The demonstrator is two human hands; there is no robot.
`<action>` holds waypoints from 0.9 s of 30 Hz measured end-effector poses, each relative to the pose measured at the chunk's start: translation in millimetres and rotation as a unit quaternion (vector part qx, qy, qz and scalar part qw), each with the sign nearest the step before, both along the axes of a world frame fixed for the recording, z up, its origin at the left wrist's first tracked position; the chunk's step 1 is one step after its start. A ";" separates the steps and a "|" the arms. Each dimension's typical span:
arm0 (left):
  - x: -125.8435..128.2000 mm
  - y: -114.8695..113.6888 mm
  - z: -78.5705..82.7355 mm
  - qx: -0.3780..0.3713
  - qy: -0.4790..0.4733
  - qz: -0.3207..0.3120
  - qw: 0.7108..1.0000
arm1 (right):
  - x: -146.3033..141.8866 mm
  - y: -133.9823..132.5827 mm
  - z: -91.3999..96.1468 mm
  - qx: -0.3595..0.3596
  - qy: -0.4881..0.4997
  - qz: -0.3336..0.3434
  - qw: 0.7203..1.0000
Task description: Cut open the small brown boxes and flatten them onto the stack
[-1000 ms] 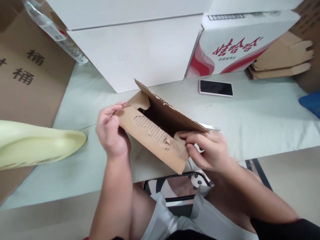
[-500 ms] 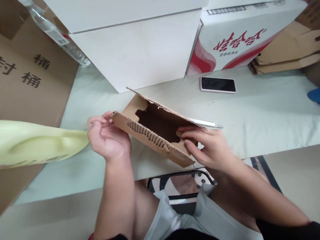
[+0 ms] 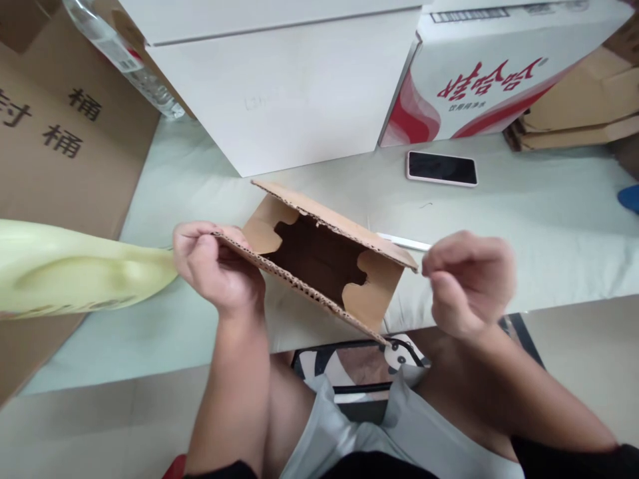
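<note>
A small brown cardboard box stands tilted with its top open, its side flaps folded inward and its dark inside showing. My left hand grips the near long flap at its left end, thumb on the outer side and fingers behind the edge. Just right of the far flap's corner is my right hand, its fingers curled in and slightly blurred. No object shows in it, and it appears apart from the cardboard. A thin white, pen-like item lies partly hidden behind the box.
A phone lies on the pale cloth. White cartons stand behind, with a red-and-white carton beside them. To the left are a large brown carton, a plastic bottle and a yellow bag.
My right hand has left the box's right inner flap and moved right, its fingers curling. The near flap has tipped more upright while my left hand keeps hold of it.
</note>
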State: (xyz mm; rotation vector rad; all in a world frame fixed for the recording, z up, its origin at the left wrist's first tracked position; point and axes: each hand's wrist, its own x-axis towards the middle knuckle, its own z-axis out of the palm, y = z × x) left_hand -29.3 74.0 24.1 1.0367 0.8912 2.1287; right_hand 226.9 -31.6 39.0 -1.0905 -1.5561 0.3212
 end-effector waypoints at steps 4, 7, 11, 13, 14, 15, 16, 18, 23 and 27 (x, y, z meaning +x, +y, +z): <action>2.2 4.4 -6.1 0.043 0.054 0.025 0.997 | -0.6 8.0 -17.3 -0.043 -0.117 0.063 0.990; 4.0 1.5 -6.7 0.034 0.174 0.056 0.982 | 3.4 13.0 -22.9 -0.070 -0.138 0.153 0.976; -1.4 -4.6 -6.9 -0.007 0.344 0.037 0.938 | 9.2 14.6 -28.1 -0.070 -0.106 0.187 0.974; -6.8 -4.5 -9.3 0.004 0.386 0.015 0.922 | 11.0 14.7 -31.4 -0.068 -0.094 0.195 0.974; -9.5 -3.6 -11.0 0.015 0.396 0.012 0.918 | 11.8 14.7 -33.4 -0.070 -0.090 0.199 0.973; -12.0 -2.5 -12.8 0.028 0.403 0.013 0.915 | 12.8 14.8 -35.8 -0.074 -0.086 0.201 0.973; -14.3 -1.2 -14.6 0.043 0.408 0.014 0.912 | 13.9 15.0 -38.6 -0.081 -0.080 0.199 0.973; -18.1 1.3 -17.7 0.063 0.405 0.016 0.912 | 16.3 15.5 -45.7 -0.102 -0.053 0.185 0.976; -25.8 7.3 -18.4 -0.029 0.280 0.042 0.959 | 18.0 18.2 -65.8 -0.193 0.054 0.176 0.964; -27.7 10.9 -11.4 -0.115 0.151 0.091 0.978 | 10.7 21.6 -71.5 -0.244 0.127 0.161 0.948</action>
